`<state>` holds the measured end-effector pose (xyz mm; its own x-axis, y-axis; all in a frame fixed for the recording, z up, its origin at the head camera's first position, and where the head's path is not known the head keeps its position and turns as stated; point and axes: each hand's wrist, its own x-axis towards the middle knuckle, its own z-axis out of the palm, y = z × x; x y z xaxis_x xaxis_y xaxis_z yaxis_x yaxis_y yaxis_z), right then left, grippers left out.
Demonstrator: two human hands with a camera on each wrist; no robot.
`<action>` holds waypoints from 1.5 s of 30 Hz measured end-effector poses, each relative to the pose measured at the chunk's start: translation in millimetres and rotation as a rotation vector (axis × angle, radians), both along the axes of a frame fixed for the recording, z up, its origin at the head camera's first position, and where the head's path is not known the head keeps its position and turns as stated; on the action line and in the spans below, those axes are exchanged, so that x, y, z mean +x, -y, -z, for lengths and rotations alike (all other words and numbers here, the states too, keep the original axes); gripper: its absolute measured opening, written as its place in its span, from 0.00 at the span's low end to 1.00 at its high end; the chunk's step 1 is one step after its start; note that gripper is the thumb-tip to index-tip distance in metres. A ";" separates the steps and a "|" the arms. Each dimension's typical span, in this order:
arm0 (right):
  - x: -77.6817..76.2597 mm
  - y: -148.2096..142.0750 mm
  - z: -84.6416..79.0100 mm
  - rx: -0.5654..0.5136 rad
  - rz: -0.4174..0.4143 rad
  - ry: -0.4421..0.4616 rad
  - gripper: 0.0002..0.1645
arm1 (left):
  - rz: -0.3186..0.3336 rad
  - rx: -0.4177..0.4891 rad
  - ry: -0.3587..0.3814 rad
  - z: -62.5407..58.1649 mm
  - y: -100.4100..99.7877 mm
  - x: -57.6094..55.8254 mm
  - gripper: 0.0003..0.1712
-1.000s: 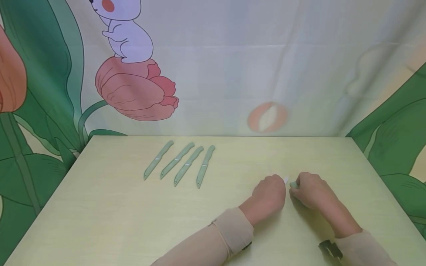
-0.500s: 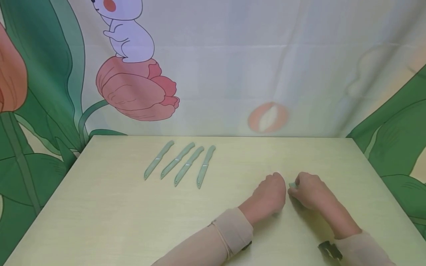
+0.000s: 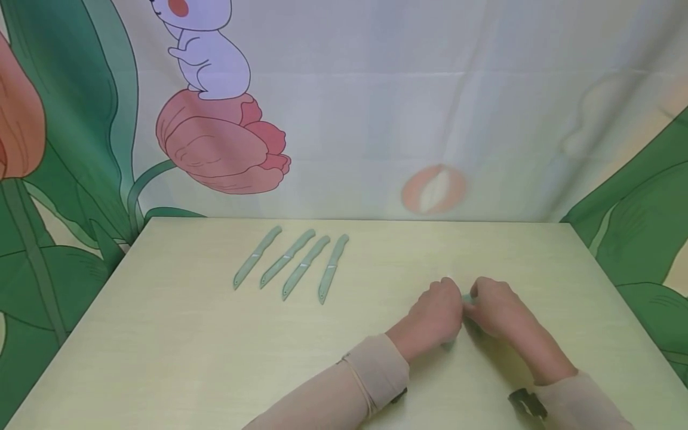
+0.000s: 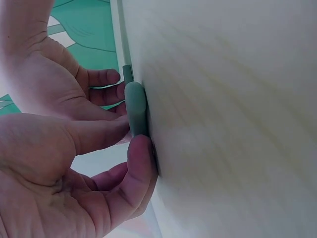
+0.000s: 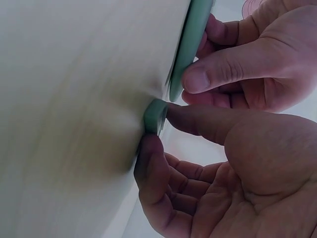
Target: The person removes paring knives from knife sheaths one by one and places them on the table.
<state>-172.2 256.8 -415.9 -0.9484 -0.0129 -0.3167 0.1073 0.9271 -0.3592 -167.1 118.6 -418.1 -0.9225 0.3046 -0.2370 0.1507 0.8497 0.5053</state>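
Observation:
Right of the table's middle, my left hand [image 3: 434, 313] pinches the pale green handle [image 4: 136, 106] of a small knife between thumb and fingers. Close beside it, my right hand [image 3: 498, 307] pinches a pale green knife sheath [image 5: 155, 117], whose hollow end shows in the right wrist view. Both pieces are held low, near the tabletop. In the head view only a bit of green shows between the hands, which nearly meet. The knife's blade is hidden, so how far it lies inside the sheath I cannot tell.
Several pale green sheathed knives [image 3: 306, 269] lie slanted in a row at the back left of the light wooden table [image 3: 161, 334]. Behind the table's far edge hangs a printed curtain [image 3: 344, 119] with flowers and leaves.
My right hand has shifted slightly left with the sheath, narrowing the gap to my left hand. The white blade seen between the hands a second ago is out of sight. The row of knives is unchanged.

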 end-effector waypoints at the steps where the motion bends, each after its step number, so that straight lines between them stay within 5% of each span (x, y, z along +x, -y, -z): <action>1: 0.0 0.4 -0.2 -0.001 0.004 0.003 0.27 | -0.004 0.000 0.004 -0.3 -0.1 -0.2 0.09; 13: 1.2 -0.5 -2.3 -0.014 0.029 0.001 0.30 | -0.020 0.047 0.049 -3.1 7.1 -1.8 0.13; 24: 5.1 1.7 -13.4 -0.048 0.005 -0.044 0.33 | 0.023 0.011 -0.019 -15.3 22.5 -1.4 0.18; 45: 13.4 26.7 -34.4 -0.081 -0.079 -0.165 0.37 | 0.102 -0.248 -0.314 -23.4 71.7 -8.2 0.24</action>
